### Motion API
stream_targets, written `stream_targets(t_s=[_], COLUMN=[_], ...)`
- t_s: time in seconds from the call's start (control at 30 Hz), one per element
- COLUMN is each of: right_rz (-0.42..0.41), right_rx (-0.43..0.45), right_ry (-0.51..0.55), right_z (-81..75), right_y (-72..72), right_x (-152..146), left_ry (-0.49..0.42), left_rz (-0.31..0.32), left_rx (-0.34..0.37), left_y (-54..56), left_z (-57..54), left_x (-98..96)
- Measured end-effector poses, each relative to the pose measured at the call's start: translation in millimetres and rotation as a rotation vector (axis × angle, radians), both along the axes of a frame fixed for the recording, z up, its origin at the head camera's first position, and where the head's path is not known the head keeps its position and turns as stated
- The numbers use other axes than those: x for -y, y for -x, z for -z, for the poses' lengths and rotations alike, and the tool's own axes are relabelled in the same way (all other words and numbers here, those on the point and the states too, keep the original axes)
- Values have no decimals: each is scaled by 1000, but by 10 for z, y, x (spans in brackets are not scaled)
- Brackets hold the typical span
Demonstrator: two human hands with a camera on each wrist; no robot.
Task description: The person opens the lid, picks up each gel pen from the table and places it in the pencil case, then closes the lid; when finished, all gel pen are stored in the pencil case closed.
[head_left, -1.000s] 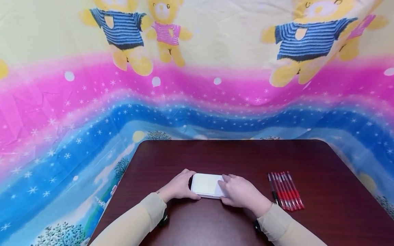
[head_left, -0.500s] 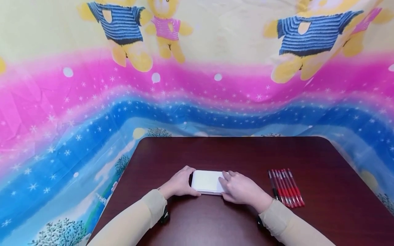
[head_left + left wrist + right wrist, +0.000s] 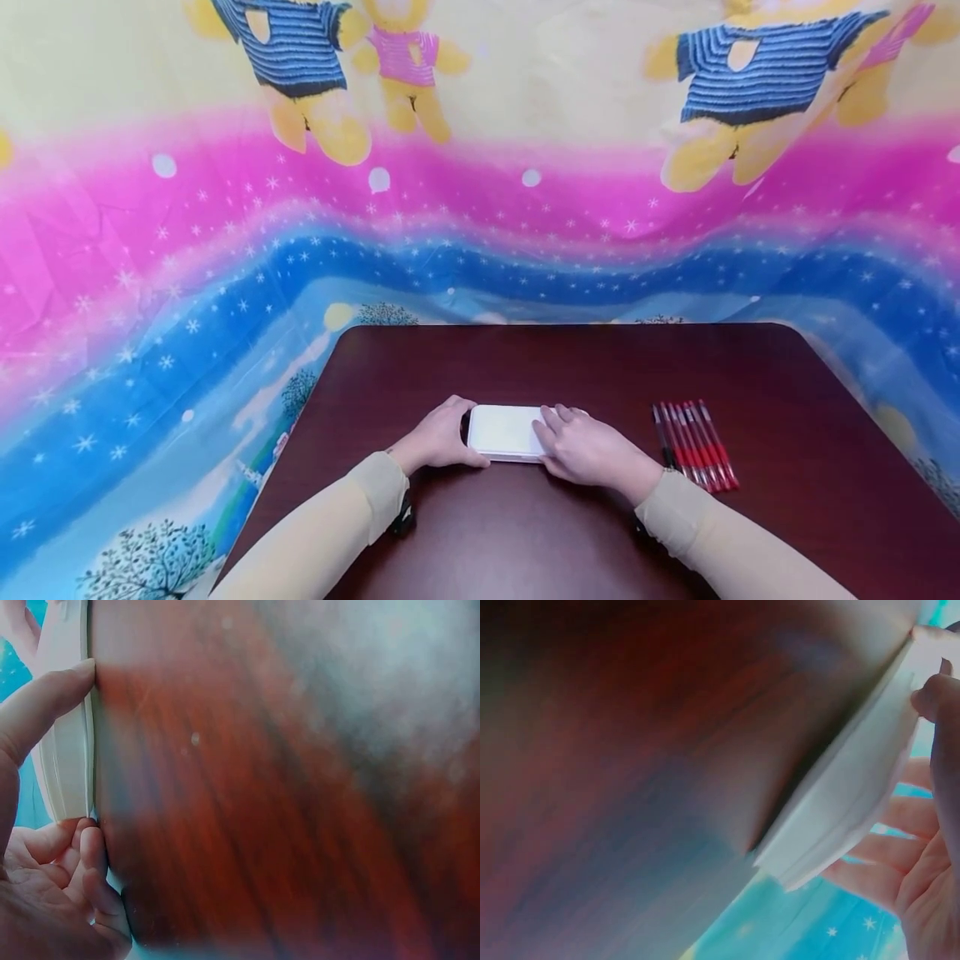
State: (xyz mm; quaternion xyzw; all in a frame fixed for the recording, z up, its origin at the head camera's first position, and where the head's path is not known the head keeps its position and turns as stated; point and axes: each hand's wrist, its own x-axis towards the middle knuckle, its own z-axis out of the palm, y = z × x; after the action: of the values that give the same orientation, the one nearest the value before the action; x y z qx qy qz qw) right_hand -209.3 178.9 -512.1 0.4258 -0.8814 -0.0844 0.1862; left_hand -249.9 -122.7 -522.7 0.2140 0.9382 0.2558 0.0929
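Note:
A white rectangular box (image 3: 504, 430) with rounded corners lies lengthwise across the middle of the dark table, with a lid-like seam along its side. My left hand (image 3: 437, 435) grips its left end, thumb on the near side and fingers round the far side. In the left wrist view, the thumb presses the edge of the box (image 3: 69, 769) and the fingers curl at its end. My right hand (image 3: 592, 448) holds the right end, fingers laid over the top and thumb at the near side. The right wrist view shows the long side of the box (image 3: 840, 799); the right palm hides its right end from the head view.
Right of my right hand, several red pens (image 3: 701, 446) and one black pen (image 3: 663, 433) lie side by side in a row. The dark red-brown table (image 3: 570, 358) has rounded far corners. Behind it hangs a cloth (image 3: 480, 200) printed with teddy bears.
The head view has tilted down a little, so everything appears higher in frame. Both hands keep their hold at the two ends of the white box, which stays in place.

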Motion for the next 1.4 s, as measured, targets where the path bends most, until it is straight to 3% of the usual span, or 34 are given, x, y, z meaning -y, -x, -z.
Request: stream_targets(t_s=[0.2, 0.43, 0.93, 1.2, 1.4], right_rz=[20, 30, 15, 51, -16], right_rx=[20, 6, -180, -128, -69], right_ry=[54, 26, -83, -117, -39], right_z=[-18, -31, 56, 42, -80], right_y=[14, 41, 43, 46, 179], right_x=[49, 92, 171, 192, 174], left_ry=[-10, 5, -12, -24, -49], left_rz=[-6, -6, -7, -21, -40], left_rx=[14, 7, 0, 13, 35], left_y=[23, 24, 1, 0, -5], left_z=[2, 4, 7, -12, 27], left_x=[-2, -7, -10, -17, -8])
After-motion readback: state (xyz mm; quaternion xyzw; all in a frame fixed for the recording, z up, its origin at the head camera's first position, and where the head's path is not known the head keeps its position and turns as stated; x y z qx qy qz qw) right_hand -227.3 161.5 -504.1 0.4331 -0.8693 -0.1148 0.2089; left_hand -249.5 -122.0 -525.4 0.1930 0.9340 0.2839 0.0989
